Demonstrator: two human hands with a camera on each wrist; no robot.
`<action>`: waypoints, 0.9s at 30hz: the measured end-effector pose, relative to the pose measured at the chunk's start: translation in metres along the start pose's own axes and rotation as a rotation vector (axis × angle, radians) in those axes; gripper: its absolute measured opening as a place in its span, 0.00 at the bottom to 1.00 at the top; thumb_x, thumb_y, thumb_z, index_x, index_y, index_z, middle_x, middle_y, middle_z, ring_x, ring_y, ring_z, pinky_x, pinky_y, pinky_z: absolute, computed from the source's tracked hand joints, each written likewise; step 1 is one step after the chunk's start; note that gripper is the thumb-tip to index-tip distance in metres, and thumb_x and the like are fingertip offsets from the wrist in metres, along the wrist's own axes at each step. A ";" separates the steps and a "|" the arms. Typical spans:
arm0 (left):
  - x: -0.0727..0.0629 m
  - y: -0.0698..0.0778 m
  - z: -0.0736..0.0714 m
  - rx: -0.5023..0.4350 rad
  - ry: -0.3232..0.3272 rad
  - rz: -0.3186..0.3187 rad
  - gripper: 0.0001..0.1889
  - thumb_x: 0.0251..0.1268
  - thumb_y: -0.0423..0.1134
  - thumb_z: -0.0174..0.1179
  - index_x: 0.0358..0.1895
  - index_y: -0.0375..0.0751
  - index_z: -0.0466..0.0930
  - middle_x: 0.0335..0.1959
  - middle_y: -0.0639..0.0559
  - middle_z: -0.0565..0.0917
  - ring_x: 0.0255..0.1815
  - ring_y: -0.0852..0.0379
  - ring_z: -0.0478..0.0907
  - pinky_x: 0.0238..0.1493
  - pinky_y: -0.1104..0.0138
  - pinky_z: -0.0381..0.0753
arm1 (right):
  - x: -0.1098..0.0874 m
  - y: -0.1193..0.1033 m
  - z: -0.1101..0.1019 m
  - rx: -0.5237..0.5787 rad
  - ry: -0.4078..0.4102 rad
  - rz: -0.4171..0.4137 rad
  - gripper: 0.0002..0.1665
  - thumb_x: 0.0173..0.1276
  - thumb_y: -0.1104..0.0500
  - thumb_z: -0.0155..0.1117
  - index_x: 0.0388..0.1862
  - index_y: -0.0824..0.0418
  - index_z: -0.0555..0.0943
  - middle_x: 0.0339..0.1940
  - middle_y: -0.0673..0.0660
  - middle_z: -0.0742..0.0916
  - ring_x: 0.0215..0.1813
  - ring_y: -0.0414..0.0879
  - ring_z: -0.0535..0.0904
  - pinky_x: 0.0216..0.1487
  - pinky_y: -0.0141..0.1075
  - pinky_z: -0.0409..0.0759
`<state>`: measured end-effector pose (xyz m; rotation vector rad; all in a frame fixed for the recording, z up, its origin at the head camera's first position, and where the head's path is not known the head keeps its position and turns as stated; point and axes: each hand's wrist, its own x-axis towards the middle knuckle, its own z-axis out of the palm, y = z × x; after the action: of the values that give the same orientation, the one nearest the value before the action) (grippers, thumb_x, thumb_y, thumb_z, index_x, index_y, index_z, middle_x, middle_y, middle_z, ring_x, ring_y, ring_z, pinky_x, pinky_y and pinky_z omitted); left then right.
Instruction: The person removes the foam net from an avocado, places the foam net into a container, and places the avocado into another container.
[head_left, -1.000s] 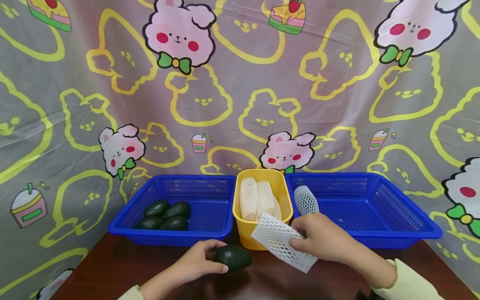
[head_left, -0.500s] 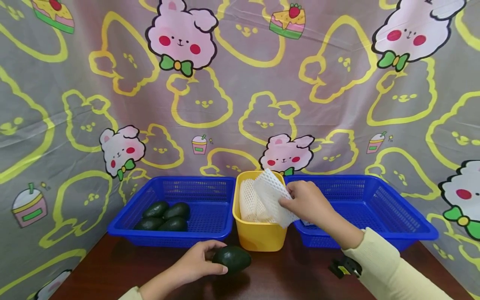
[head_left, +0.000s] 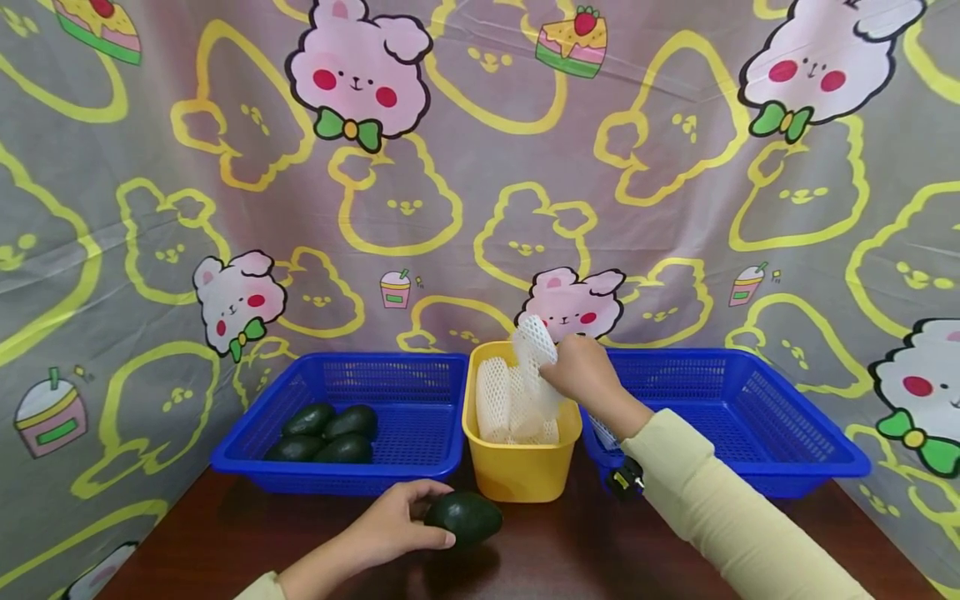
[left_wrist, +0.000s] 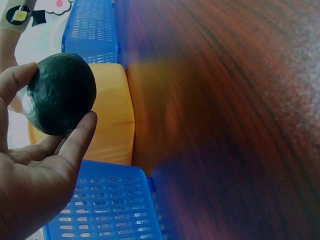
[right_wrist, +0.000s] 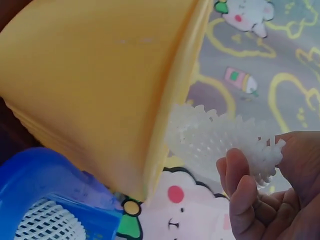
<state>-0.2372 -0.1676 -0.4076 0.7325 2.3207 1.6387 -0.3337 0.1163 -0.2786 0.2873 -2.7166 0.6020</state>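
Note:
My left hand (head_left: 397, 527) grips a dark green avocado (head_left: 465, 518) just above the tabletop, in front of the yellow bin (head_left: 521, 473). In the left wrist view, thumb and fingers curl round that avocado (left_wrist: 60, 95). Over the bin's right side, my right hand (head_left: 587, 367) pinches a white foam net sleeve (head_left: 536, 340) by its upper part. The right wrist view has the sleeve (right_wrist: 215, 137) between thumb and fingers, its other end going behind the bin's rim. More cream-white foam net sleeves (head_left: 493, 400) stand in the bin.
A blue basket (head_left: 337, 479) on the left holds several avocados (head_left: 351, 422). On the right, another blue basket (head_left: 795, 467) contains a net-wrapped item (right_wrist: 50, 222), mostly hidden by the right arm in the head view. Patterned cloth (head_left: 450, 183) hangs behind the brown table (head_left: 540, 550).
My right hand has carried the foam net sleeve up and left, from in front of the yellow bin to above it. The left hand and its avocado have stayed put.

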 end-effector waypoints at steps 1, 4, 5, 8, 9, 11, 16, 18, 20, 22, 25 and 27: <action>0.000 0.000 0.000 -0.001 0.000 0.000 0.27 0.50 0.33 0.70 0.55 0.27 0.75 0.45 0.46 0.83 0.42 0.55 0.81 0.38 0.68 0.81 | 0.003 0.000 0.002 -0.010 -0.001 0.005 0.12 0.54 0.60 0.68 0.20 0.66 0.78 0.19 0.56 0.81 0.22 0.50 0.77 0.22 0.40 0.77; 0.001 0.001 0.001 -0.010 -0.003 -0.002 0.27 0.50 0.34 0.70 0.55 0.27 0.75 0.44 0.45 0.83 0.42 0.55 0.81 0.39 0.69 0.81 | 0.011 -0.001 0.009 -0.025 -0.006 0.028 0.10 0.53 0.61 0.67 0.24 0.67 0.78 0.22 0.58 0.82 0.24 0.52 0.77 0.24 0.42 0.77; 0.001 0.002 0.001 -0.013 -0.005 -0.001 0.27 0.50 0.34 0.71 0.55 0.27 0.75 0.44 0.45 0.83 0.43 0.55 0.81 0.39 0.69 0.81 | 0.013 -0.001 0.011 -0.032 -0.011 0.036 0.09 0.53 0.61 0.67 0.24 0.68 0.78 0.23 0.58 0.81 0.25 0.52 0.77 0.24 0.42 0.77; 0.001 0.002 0.001 -0.018 -0.008 0.000 0.27 0.50 0.34 0.71 0.55 0.27 0.75 0.44 0.45 0.83 0.43 0.55 0.81 0.39 0.69 0.81 | 0.017 -0.003 0.017 -0.028 -0.038 0.082 0.07 0.55 0.63 0.66 0.25 0.67 0.78 0.24 0.58 0.81 0.26 0.52 0.77 0.23 0.41 0.76; 0.001 0.002 0.002 -0.017 -0.007 0.001 0.27 0.50 0.34 0.71 0.55 0.27 0.75 0.44 0.45 0.83 0.43 0.55 0.81 0.39 0.69 0.81 | 0.018 -0.004 0.019 -0.032 -0.044 0.096 0.06 0.55 0.64 0.65 0.25 0.67 0.78 0.24 0.58 0.81 0.26 0.52 0.77 0.22 0.41 0.76; 0.001 0.002 0.002 -0.010 -0.005 0.000 0.27 0.50 0.34 0.71 0.55 0.27 0.75 0.44 0.45 0.83 0.43 0.55 0.81 0.39 0.69 0.81 | 0.019 -0.004 0.022 -0.051 -0.051 0.114 0.05 0.56 0.65 0.64 0.25 0.66 0.78 0.25 0.59 0.81 0.28 0.53 0.78 0.23 0.42 0.77; -0.001 -0.001 0.001 0.000 0.002 -0.011 0.27 0.50 0.34 0.71 0.55 0.28 0.75 0.44 0.45 0.83 0.42 0.55 0.82 0.38 0.68 0.81 | 0.025 -0.002 0.034 -0.130 -0.064 0.112 0.03 0.58 0.67 0.61 0.25 0.66 0.78 0.25 0.59 0.81 0.29 0.53 0.79 0.25 0.46 0.79; -0.001 -0.003 0.000 -0.008 0.002 -0.012 0.27 0.50 0.33 0.70 0.55 0.28 0.75 0.44 0.45 0.83 0.41 0.55 0.82 0.37 0.68 0.81 | 0.027 -0.001 0.038 -0.147 -0.088 0.121 0.03 0.61 0.68 0.60 0.28 0.66 0.79 0.25 0.58 0.81 0.28 0.51 0.79 0.26 0.44 0.79; -0.001 -0.004 0.000 -0.018 0.000 -0.011 0.27 0.50 0.33 0.70 0.55 0.27 0.75 0.44 0.45 0.83 0.41 0.54 0.82 0.37 0.67 0.82 | 0.028 -0.002 0.041 -0.161 -0.113 0.132 0.03 0.63 0.68 0.59 0.30 0.66 0.80 0.26 0.57 0.81 0.29 0.50 0.78 0.28 0.44 0.80; -0.001 -0.004 -0.001 -0.026 -0.001 -0.010 0.27 0.50 0.32 0.70 0.55 0.27 0.75 0.44 0.45 0.83 0.41 0.54 0.82 0.37 0.67 0.82 | 0.029 -0.002 0.045 -0.171 -0.125 0.141 0.03 0.65 0.68 0.60 0.34 0.67 0.80 0.28 0.58 0.82 0.29 0.50 0.79 0.31 0.44 0.82; -0.001 -0.004 -0.001 -0.030 -0.003 -0.009 0.27 0.50 0.33 0.70 0.55 0.26 0.75 0.44 0.45 0.83 0.41 0.54 0.82 0.38 0.66 0.82 | 0.029 -0.002 0.050 -0.197 -0.133 0.149 0.05 0.66 0.68 0.59 0.38 0.68 0.81 0.31 0.60 0.83 0.32 0.51 0.81 0.34 0.46 0.83; -0.001 -0.004 -0.001 -0.028 -0.004 -0.010 0.27 0.50 0.33 0.70 0.55 0.27 0.75 0.45 0.45 0.83 0.42 0.55 0.82 0.38 0.67 0.82 | 0.029 -0.002 0.053 -0.223 -0.142 0.149 0.05 0.67 0.68 0.58 0.38 0.68 0.81 0.32 0.60 0.83 0.34 0.53 0.82 0.34 0.47 0.83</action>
<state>-0.2379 -0.1702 -0.4107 0.7172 2.2896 1.6606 -0.3751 0.0878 -0.3124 0.0739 -2.9289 0.3226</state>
